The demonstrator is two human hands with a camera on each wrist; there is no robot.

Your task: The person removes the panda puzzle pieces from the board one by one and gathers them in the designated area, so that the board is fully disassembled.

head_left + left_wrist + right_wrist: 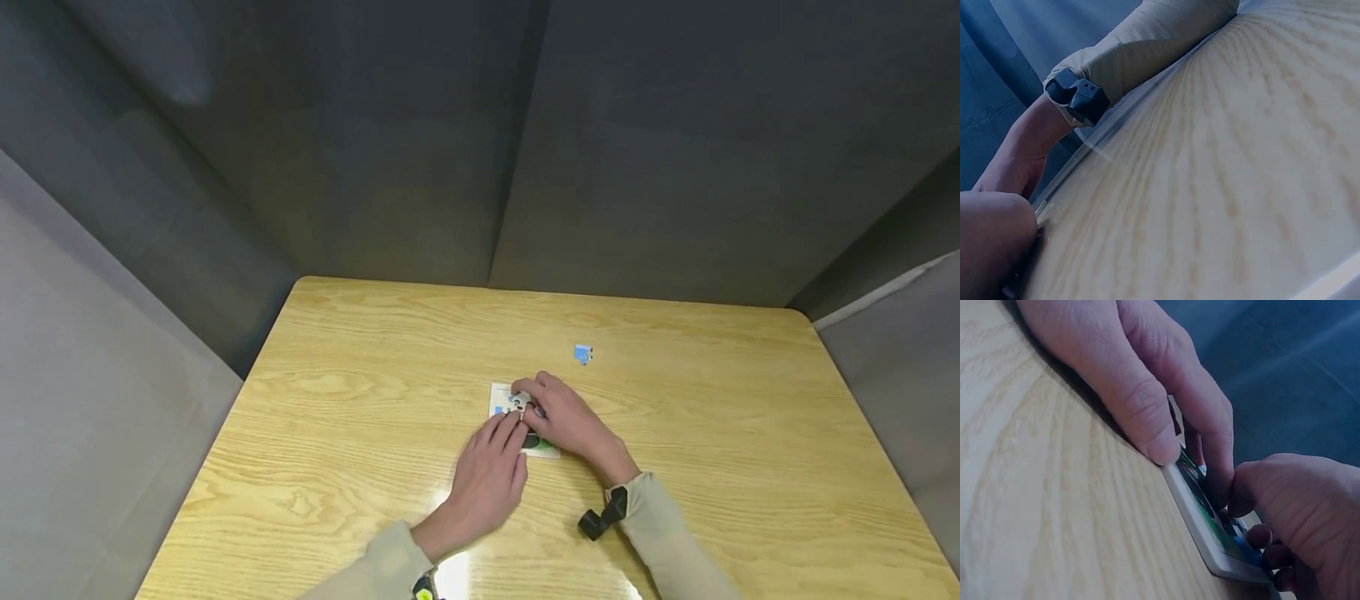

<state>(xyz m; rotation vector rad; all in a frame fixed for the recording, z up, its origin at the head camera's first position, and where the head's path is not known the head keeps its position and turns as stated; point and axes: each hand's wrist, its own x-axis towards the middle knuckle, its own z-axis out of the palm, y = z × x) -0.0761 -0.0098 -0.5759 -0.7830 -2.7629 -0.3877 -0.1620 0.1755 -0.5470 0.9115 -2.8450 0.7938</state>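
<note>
A small panda jigsaw puzzle (532,442) in a white-edged tray lies on the table, largely covered by both hands. My left hand (487,475) rests on its near side with fingers stretched out. In the right wrist view, the left thumb touches the tray rim (1191,519). From the right, my right hand (570,421) arches over the puzzle, its curled index finger and thumb around the panda-face piece (521,404). The right fingers (1260,535) bend down at the tray's far side. A loose blue puzzle piece (582,353) lies beyond the right hand.
The wood-grain table (360,400) has rounded far corners. Dark grey curtain panels (405,150) stand right behind it, with lighter panels (82,392) at the sides. A black device (603,512) is strapped to the right wrist.
</note>
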